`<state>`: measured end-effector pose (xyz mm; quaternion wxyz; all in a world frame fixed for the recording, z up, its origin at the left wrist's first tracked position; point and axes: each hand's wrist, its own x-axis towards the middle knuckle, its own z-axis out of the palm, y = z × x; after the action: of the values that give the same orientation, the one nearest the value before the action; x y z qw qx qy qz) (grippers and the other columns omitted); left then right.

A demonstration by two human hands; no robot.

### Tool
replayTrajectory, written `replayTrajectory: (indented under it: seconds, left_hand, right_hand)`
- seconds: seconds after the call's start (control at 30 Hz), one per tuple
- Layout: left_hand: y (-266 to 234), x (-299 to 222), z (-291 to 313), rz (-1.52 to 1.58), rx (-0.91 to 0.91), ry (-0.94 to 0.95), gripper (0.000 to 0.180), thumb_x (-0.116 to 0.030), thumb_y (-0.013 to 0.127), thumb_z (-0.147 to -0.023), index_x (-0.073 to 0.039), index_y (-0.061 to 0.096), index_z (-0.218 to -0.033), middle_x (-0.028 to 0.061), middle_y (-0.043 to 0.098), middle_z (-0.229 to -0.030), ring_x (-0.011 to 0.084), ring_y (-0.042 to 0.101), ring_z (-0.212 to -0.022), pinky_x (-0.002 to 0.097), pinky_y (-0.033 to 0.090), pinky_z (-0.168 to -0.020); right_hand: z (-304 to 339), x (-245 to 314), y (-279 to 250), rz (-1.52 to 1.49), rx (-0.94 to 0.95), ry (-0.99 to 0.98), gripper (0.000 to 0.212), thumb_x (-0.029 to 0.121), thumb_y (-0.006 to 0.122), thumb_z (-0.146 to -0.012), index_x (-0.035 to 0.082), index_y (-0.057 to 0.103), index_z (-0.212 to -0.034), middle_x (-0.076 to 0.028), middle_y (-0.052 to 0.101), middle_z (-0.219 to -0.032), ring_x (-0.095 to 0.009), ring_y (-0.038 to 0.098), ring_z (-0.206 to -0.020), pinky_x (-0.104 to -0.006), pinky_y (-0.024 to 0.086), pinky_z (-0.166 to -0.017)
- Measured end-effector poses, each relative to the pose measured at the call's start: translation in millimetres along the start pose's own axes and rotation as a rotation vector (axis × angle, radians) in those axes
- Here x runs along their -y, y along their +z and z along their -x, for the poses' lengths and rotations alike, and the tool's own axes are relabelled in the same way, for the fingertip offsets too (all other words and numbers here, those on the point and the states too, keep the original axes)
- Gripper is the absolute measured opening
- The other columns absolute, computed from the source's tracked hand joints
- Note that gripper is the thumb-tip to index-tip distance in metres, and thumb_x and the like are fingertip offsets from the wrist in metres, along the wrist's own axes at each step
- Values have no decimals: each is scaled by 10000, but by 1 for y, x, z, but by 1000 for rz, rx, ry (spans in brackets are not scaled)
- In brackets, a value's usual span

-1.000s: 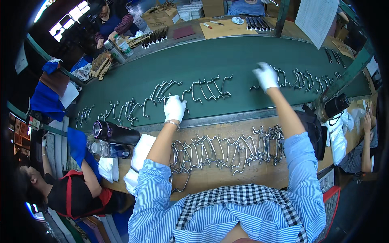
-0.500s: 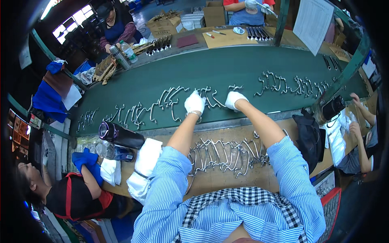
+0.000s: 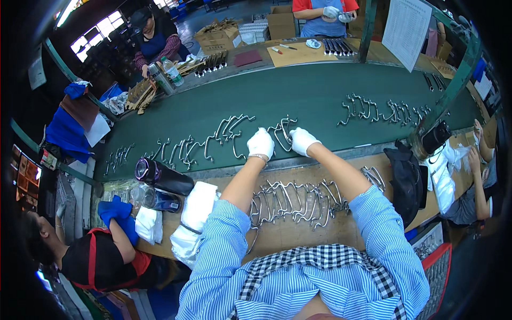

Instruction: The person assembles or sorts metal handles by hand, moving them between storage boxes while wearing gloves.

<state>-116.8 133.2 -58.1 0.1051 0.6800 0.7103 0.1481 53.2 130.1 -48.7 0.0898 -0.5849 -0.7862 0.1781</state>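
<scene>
Both my hands wear white gloves and reach over the green belt (image 3: pixel 304 90). My left hand (image 3: pixel 261 144) is closed, its fingertips at the left end of a small group of shiny bent metal rods (image 3: pixel 276 131); what it grips is hidden by the glove. My right hand (image 3: pixel 304 141) is closed at the fingertips on a bent metal rod (image 3: pixel 285 124) just to its left. More bent rods (image 3: pixel 224 128) lie in a loose row left of my hands. Another row of rods (image 3: pixel 368 108) lies farther right. On the brown table before me is a bunch of similar rods (image 3: pixel 293 202).
Left of my arms stand a black tumbler (image 3: pixel 165 177), a clear bottle (image 3: pixel 160 200) and a white bundle (image 3: pixel 194 218). A black bag (image 3: pixel 402 184) and a green post (image 3: pixel 453 88) are at right. Co-workers stand across the belt and on both sides.
My right hand has moved left, closer to my left hand, and the rod by it now lies beside the others between my hands. My left hand has shifted slightly right and nearer.
</scene>
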Motion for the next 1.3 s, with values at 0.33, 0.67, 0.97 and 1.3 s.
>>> replayTrajectory:
  seconds: [0.33, 0.67, 0.97, 1.3]
  left_hand:
    - [-1, -3, 8, 0, 14, 3, 266, -158, 544, -841, -32, 597, -1069, 190, 680, -1030, 355, 664, -950, 435, 524, -814]
    - [-5, -15, 19, -17, 44, 12, 278, -170, 555, -827, -11, 595, -1052, 210, 683, -999, 364, 667, -939, 428, 527, -833]
    - [-6, 10, 37, 1089, 399, -346, 211, -116, 564, -879, 19, 552, -1040, 137, 630, -873, 252, 656, -783, 340, 538, -637]
    - [9, 0, 80, 1988, 602, -224, 181, 1, 488, -892, 51, 539, -1059, 170, 626, -1041, 268, 628, -959, 338, 507, -894]
  right_hand:
    - [9, -20, -11, 2, 97, -73, 248, 49, 512, -782, -6, 673, -962, -265, 662, -938, -406, 650, -877, -427, 521, -753]
    - [58, 22, -9, 1, -8, 190, 314, 132, 548, -843, -10, 626, -1112, -272, 574, -1184, -387, 614, -1062, -441, 513, -899]
    - [49, -3, -34, -419, 493, 298, 86, 72, 606, -791, 8, 660, -807, -144, 683, -842, -210, 672, -574, -354, 543, -482]
    - [108, 8, -33, -1568, 160, 96, 214, -28, 560, -842, 13, 578, -1052, -58, 635, -875, -137, 619, -756, -277, 537, -592]
